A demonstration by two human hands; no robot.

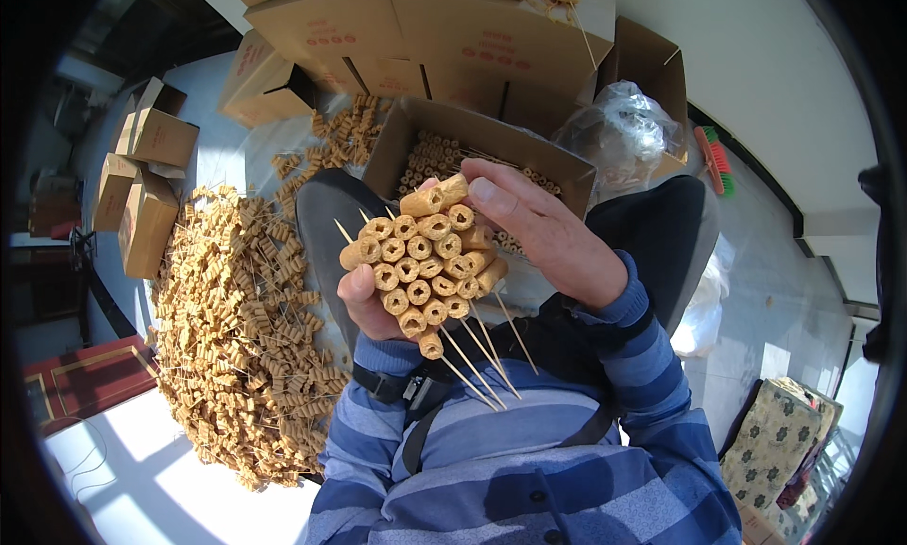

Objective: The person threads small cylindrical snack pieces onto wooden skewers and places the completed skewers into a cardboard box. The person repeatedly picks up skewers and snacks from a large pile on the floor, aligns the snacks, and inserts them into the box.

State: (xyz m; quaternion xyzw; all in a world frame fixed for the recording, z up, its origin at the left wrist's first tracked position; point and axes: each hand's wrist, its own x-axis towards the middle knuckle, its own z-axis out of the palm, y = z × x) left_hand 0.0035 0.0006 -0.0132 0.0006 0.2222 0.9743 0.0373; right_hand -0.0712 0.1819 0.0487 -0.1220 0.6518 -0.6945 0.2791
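The bundle of hollow rolls (430, 264) is held up in front of the body, betw. both hands & over the dark-clothed legs (657, 238). It is clamped from the 8 o'clock side by the L hand (371, 309): the thumb is pressed on the rolls, & most fingers are hidden. At 1 to 3 o'clock it is touched by the R hand (548, 233), w/ fingers nearly straight & tips on the top roll. The R thumb can't be seen, so it can't be told if a grip is made there too.

Neither hand is nearer, b/c the bundle is touched by both. The sticks (473, 368) are laid approx. 10 to 5 o'clock: some tips are poked out at 10, on the L thumb's side, & longer ends at 5, betw. the wrists. The roll holes are turned up to the eye.

Past the bundle, at 12 to 1 o'clock, an open box (501, 134) is seen w/ more rolls inside. A clear plastic bag (624, 125) is set at 1 to 2. A big pile of rolls (236, 328) is spread at 8 to 9.
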